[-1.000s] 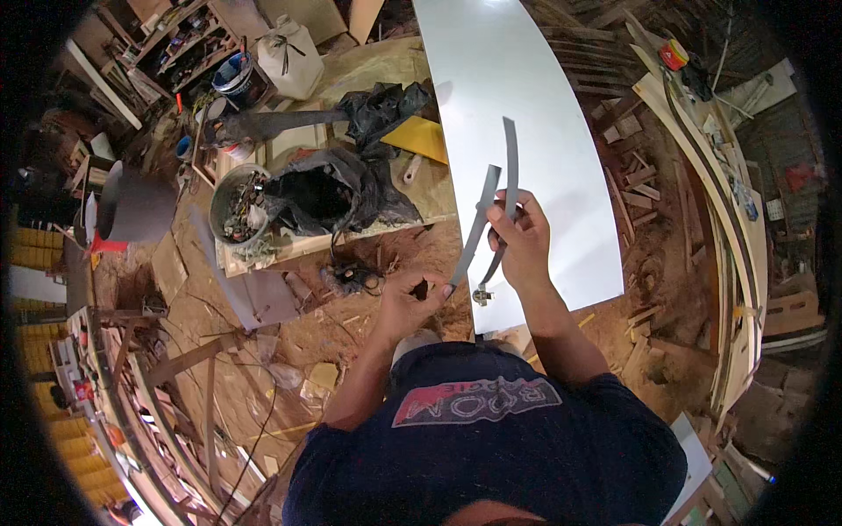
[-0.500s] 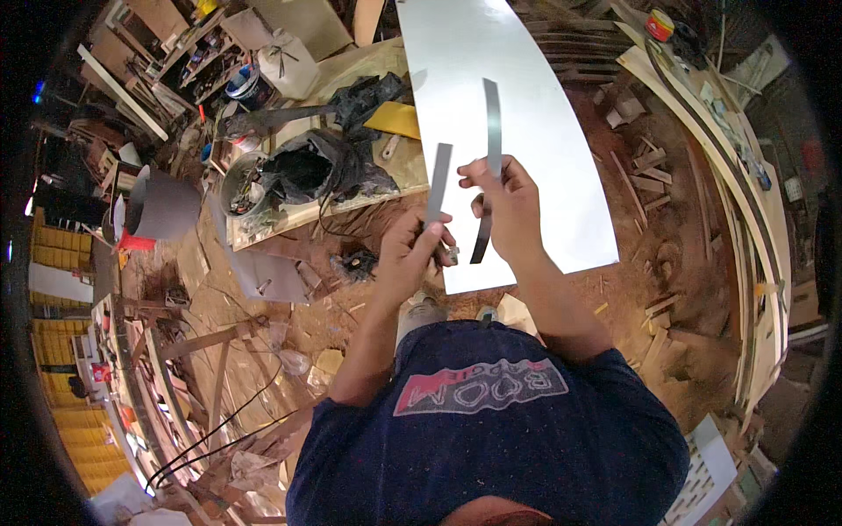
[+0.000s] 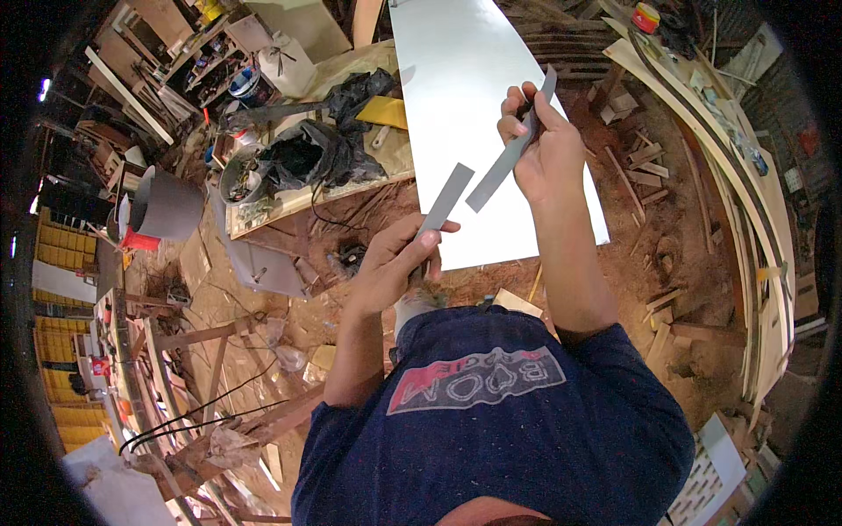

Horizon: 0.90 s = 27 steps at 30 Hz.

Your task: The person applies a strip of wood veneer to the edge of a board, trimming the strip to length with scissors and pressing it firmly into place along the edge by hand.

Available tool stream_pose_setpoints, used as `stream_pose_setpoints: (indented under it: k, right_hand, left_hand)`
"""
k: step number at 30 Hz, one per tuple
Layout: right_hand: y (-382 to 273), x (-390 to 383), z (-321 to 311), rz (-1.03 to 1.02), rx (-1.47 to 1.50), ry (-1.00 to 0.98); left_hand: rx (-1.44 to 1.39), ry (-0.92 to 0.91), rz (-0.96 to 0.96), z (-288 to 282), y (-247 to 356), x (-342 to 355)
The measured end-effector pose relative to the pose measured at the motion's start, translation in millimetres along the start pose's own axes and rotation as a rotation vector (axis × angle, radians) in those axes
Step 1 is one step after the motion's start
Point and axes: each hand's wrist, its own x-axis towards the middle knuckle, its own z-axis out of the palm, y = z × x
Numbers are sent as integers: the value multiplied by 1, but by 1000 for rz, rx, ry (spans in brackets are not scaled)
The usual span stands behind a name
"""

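My left hand (image 3: pixel 402 261) grips a short, flat grey strip (image 3: pixel 449 195) between thumb and fingers, its free end pointing up and to the right. Higher up and to the right, my right hand (image 3: pixel 545 149) holds a longer, bendy grey strip (image 3: pixel 496 177) that slants down toward the left, its lower end close to the short one but apart from it. Both are held over a large white panel (image 3: pixel 452 96) with a curved right edge. The small metal piece seen earlier near the panel's near edge is mostly hidden by my left hand or too small to make out.
A wooden table (image 3: pixel 316 200) on the left carries black plastic bags (image 3: pixel 303 158), a bucket of odds and ends (image 3: pixel 241 180) and a yellow sheet (image 3: pixel 381 110). Long bent timber strips (image 3: pixel 750 219) stand at the right. Wood offcuts (image 3: pixel 647 158) and cables (image 3: pixel 193 412) lie about the lower surroundings.
My right hand has moved up and right, tilting its strip from near upright to a diagonal. My left hand has taken its strip leftward, separate from the other.
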Motion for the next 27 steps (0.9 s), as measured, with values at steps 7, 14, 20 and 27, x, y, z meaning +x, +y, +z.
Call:
stream_pose_setpoints:
  k: [7, 14, 20, 27]
  right_hand:
    - [-15, -7, 17, -98, -60, -55]
    - [-11, -4, 15, -93, -80, -73]
    - [-11, -2, 10, -92, -75, -89]
    - [-11, -9, 12, -80, -94, -63]
  left_hand:
    - [33, 8, -6, 2, 5, -26]
    - [76, -33, -37, 1, 10, -30]
    - [95, -36, -46, 2, 12, -32]
    - [68, -4, -55, 8, 13, -34]
